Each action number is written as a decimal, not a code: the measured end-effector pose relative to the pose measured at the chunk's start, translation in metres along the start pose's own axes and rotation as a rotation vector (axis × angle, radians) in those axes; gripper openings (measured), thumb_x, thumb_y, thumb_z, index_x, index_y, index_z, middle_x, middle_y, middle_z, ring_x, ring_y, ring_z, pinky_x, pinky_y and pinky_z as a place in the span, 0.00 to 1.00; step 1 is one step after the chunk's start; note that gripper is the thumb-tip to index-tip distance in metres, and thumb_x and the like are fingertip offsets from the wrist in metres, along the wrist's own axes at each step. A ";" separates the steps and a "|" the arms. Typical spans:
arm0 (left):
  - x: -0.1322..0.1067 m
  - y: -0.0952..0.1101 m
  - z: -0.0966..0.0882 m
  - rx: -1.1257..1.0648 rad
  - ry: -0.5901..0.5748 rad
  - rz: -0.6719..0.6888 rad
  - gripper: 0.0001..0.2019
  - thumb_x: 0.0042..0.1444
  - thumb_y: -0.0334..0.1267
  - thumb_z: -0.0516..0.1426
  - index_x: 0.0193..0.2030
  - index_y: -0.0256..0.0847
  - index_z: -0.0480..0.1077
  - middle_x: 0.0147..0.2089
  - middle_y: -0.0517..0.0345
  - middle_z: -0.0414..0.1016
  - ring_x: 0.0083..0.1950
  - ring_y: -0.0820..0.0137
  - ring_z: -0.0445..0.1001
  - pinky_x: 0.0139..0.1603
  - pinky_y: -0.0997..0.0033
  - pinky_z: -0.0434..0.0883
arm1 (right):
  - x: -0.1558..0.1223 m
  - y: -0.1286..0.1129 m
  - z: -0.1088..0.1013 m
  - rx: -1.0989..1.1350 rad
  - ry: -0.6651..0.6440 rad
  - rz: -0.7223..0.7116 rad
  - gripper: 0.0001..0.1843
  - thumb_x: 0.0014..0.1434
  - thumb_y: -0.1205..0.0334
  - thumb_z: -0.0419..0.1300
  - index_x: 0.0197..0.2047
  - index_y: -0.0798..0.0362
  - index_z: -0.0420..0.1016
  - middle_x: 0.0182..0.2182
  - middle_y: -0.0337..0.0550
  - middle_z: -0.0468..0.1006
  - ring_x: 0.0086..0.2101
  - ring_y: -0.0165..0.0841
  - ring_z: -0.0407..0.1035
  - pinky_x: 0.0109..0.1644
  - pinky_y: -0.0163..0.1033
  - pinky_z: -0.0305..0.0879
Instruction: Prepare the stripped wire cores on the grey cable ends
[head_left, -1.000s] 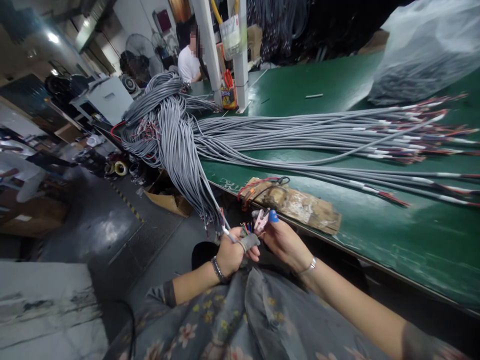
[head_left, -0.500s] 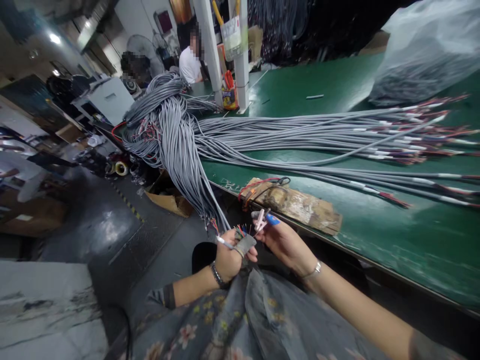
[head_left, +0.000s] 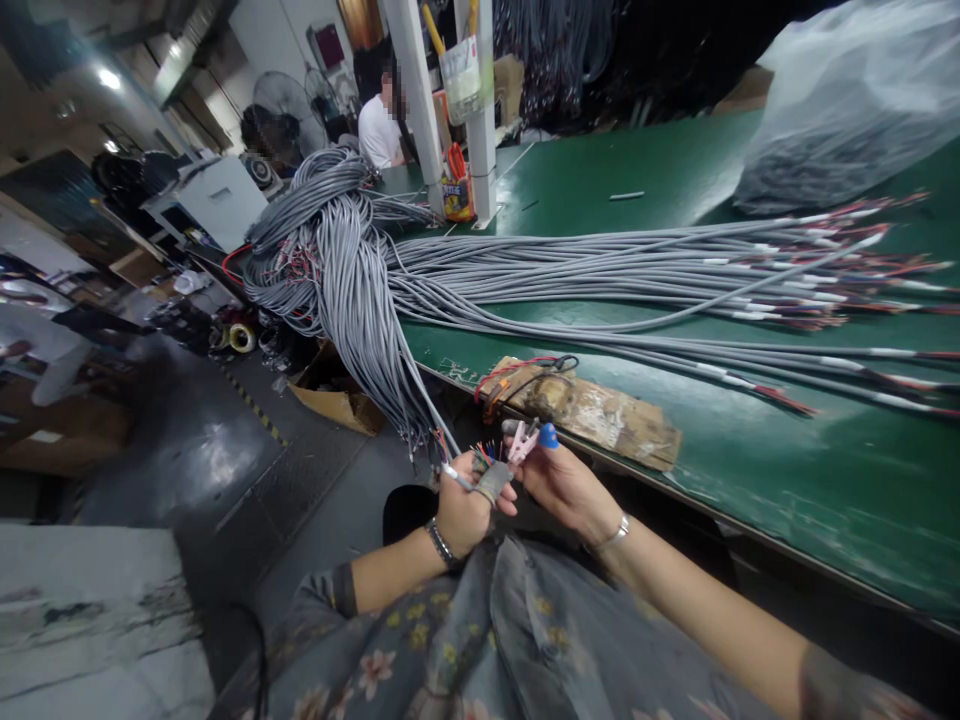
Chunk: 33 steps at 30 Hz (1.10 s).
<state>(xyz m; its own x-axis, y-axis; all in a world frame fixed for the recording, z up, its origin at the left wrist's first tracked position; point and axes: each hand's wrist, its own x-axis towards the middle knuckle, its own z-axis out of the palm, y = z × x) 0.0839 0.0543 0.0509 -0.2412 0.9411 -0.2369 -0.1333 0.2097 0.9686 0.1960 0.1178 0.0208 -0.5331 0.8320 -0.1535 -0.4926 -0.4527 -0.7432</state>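
Note:
My left hand (head_left: 463, 508) is closed around the end of a grey cable (head_left: 448, 470), with a grey finger cot on the thumb. Its coloured wire ends (head_left: 486, 452) fan out above my fingers. My right hand (head_left: 564, 482) pinches a small pink clip tool (head_left: 523, 441) right at those wire ends, and a blue cot covers one fingertip. The cable runs up into a thick bundle of grey cables (head_left: 352, 290) hanging over the edge of the green table (head_left: 750, 450).
Long grey cables with stripped coloured ends (head_left: 825, 270) lie across the green table. A taped cardboard pad (head_left: 592, 410) sits at its near edge. A clear plastic bag (head_left: 847, 110) is at the back right. Another person (head_left: 379, 125) sits beyond a white post (head_left: 416, 100). A cardboard box (head_left: 334, 400) is on the floor.
Both hands stay together at the wire ends, shifting only slightly; the pink clip tool has tilted a little between frames.

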 end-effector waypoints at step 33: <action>-0.009 -0.008 -0.029 0.906 -0.240 0.193 0.06 0.45 0.33 0.55 0.32 0.42 0.71 0.24 0.62 0.71 0.26 0.71 0.67 0.28 0.74 0.60 | -0.061 -0.017 0.006 -0.721 -0.083 -0.172 0.15 0.50 0.47 0.63 0.31 0.50 0.74 0.22 0.39 0.72 0.23 0.30 0.63 0.27 0.35 0.62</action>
<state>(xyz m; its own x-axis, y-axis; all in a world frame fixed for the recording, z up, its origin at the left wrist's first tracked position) 0.0598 0.0361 0.0433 0.0360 0.9890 -0.1432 0.7071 0.0761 0.7030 0.2321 0.0728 0.0466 -0.5531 0.8325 0.0319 -0.0155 0.0280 -0.9995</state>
